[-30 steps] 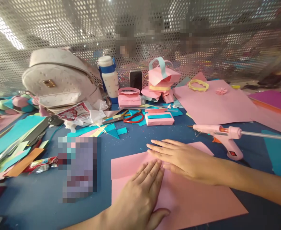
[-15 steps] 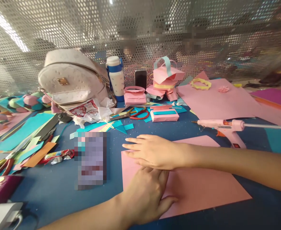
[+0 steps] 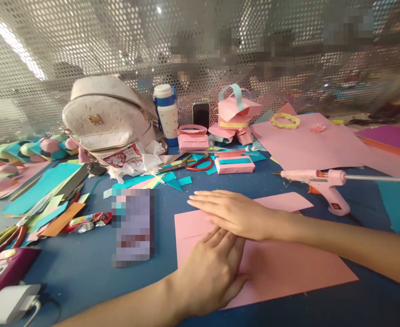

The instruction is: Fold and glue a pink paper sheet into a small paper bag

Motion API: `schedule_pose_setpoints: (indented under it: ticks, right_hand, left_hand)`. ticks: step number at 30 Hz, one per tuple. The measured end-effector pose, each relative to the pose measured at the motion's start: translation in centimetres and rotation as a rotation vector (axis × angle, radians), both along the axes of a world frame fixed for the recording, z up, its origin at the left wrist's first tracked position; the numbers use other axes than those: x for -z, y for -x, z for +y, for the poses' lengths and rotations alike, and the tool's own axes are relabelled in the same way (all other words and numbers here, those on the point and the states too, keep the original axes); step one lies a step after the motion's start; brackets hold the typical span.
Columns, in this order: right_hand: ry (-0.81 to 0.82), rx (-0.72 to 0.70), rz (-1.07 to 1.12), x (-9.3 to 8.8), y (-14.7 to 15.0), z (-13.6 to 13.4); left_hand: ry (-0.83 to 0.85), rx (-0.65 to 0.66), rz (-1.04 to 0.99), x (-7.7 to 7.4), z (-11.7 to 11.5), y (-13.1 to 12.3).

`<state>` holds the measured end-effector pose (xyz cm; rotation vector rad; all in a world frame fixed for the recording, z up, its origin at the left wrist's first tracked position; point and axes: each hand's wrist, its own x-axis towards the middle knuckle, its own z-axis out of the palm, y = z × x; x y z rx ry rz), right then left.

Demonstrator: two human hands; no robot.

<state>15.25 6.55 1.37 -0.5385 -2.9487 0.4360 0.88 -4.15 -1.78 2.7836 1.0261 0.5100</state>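
Note:
A pink paper sheet [image 3: 288, 268] lies on the blue table [image 3: 77, 281], its far part folded over toward me. My left hand [image 3: 209, 272] rests flat on the sheet near its left side, fingers stretched out. My right hand [image 3: 234, 212] lies flat across the folded flap just beyond the left hand, fingers together and pointing left, pressing on the paper. Neither hand holds anything.
A pink glue gun [image 3: 318, 184] stands right of the sheet. Behind are a small pink box [image 3: 234, 164], red scissors [image 3: 198, 163], paper bags [image 3: 235, 111], a bottle [image 3: 166, 113], a phone [image 3: 200, 116] and a backpack [image 3: 107, 118]. Paper scraps [image 3: 39, 195] pile at left; a perforated metal screen [image 3: 84, 41] backs the table.
My right hand slid left along the folded flap, then back a little to the right. My left hand stayed on the sheet. The view shifted slightly.

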Motion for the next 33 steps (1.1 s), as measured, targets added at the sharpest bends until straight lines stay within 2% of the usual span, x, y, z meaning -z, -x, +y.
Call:
schedule_pose_setpoints:
  ticks: [3,6,10,12,17,21,25,31,33]
  right_hand:
    - [-0.002,0.02,0.05,-0.1,-3.4,-0.2]
    - [-0.129,-0.013,0.088,0.1,-6.0,-0.7]
    - [-0.415,-0.057,0.177,0.7,-6.8,-1.2]
    - [-0.496,-0.064,0.237,1.3,-6.4,-1.3]
    - [-0.546,0.018,0.369,2.6,-5.4,-1.4]
    - [-0.544,0.053,0.394,2.9,-5.3,-1.6]
    - [-0.513,0.061,0.391,2.6,-5.4,-1.7]
    - [-0.535,0.058,0.435,2.8,-5.4,-1.8]
    - [-0.555,0.068,0.428,3.0,-5.3,-1.8]
  left_hand:
    - [-0.322,0.077,-0.035,0.6,-0.7,-0.1]
    - [-0.441,0.13,0.023,0.9,-1.5,-0.1]
    - [-0.466,0.083,0.058,0.3,-1.4,0.3]
    - [-0.477,0.054,0.033,-0.3,-0.8,0.6]
    - [-0.505,-0.117,-0.004,-1.9,1.1,2.4]
    - [-0.4,-0.239,-0.038,-1.1,1.9,3.7]
    - [-0.398,-0.234,-0.093,-0.4,1.9,4.3]
    - [-0.416,-0.089,-0.042,-1.9,2.5,5.0]
    - [-0.389,-0.079,-0.048,-1.9,2.8,5.5]
